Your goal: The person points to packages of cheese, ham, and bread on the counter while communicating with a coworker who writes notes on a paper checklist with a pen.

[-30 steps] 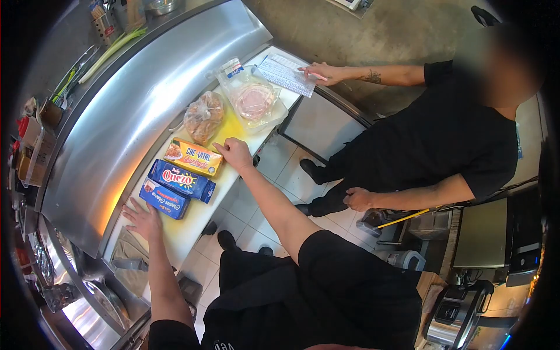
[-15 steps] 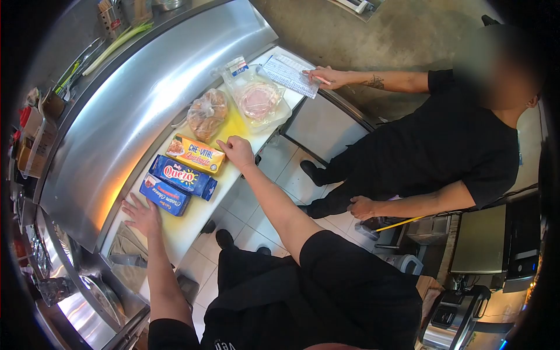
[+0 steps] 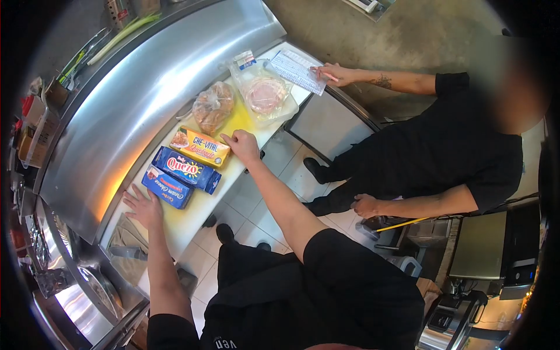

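My left hand [image 3: 144, 209] lies flat with its fingers spread on the white cutting board [image 3: 182, 228]. Its fingertips are beside the blue cream cheese box [image 3: 167, 187]. Beyond that box are a dark blue Quezo cheese pack [image 3: 185, 169] and a yellow Che-Vital cheese box [image 3: 200, 147], in a row. At the right end of the yellow box rests my right hand [image 3: 242, 148], its fingers curled in and nothing visible in them. Farther along lie a tied plastic bag of brown bread-like food [image 3: 213, 107] and a clear pack of sliced ham [image 3: 265, 95].
Across the corner, a co-worker's hand [image 3: 335, 74] holds a pen over a written sheet [image 3: 296, 71] at the board's far end. A curved steel panel [image 3: 151, 87] borders the board. A folded cloth [image 3: 126, 238] with a dark-handled utensil lies near my left forearm.
The whole view has shifted slightly. Both my hands and the packages keep their places on the board.
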